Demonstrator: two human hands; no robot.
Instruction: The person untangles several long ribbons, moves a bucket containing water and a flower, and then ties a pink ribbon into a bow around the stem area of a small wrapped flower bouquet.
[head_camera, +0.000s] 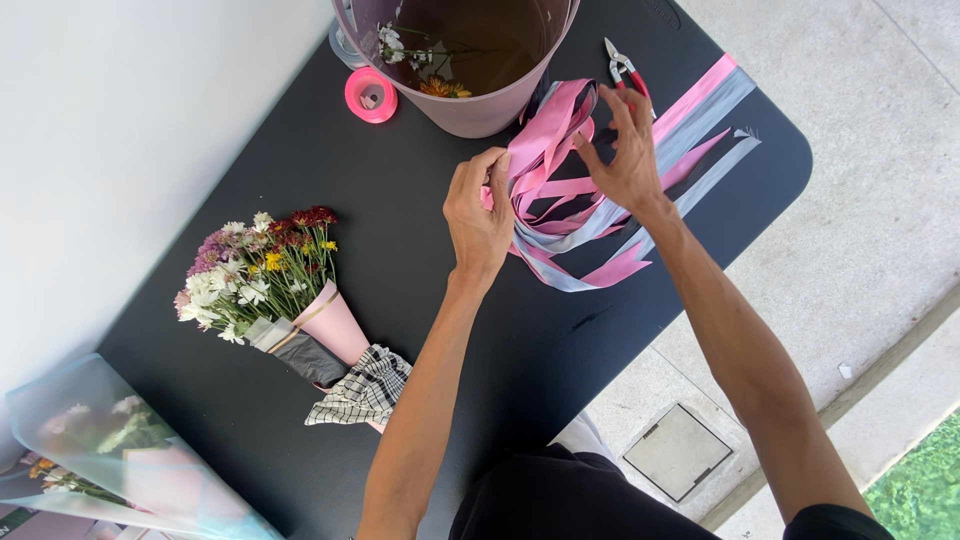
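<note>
- I see the black table (420, 300) filling most of the view, rounded at its 3 o'clock corner.
- At 12 o'clock stands a mauve bucket (480, 105) with a few loose blooms lying inside.
- At 8 o'clock lies a wrapped bouquet (270, 285) of white, purple, red and yellow flowers in a pink cone, with a checked cloth (362, 390) at its foot.
- The ribbon bundle (600, 215) sprawls from centre toward 2 o'clock: long flat strips of glossy pink and pale grey-blue, looped and tangled near the bucket, their loose ends fanning out flat across the table.
- My left hand (480, 215) pinches a pink loop, thumb and fingers closed on it.
- My right hand (630, 155) grips the strips at 1 o'clock, fingers curled around them.
- Red-handled snips (622, 68) lie just beyond the right hand.
- A small pink ribbon spool (371, 95) sits at 11 o'clock, beside the bucket.
</note>
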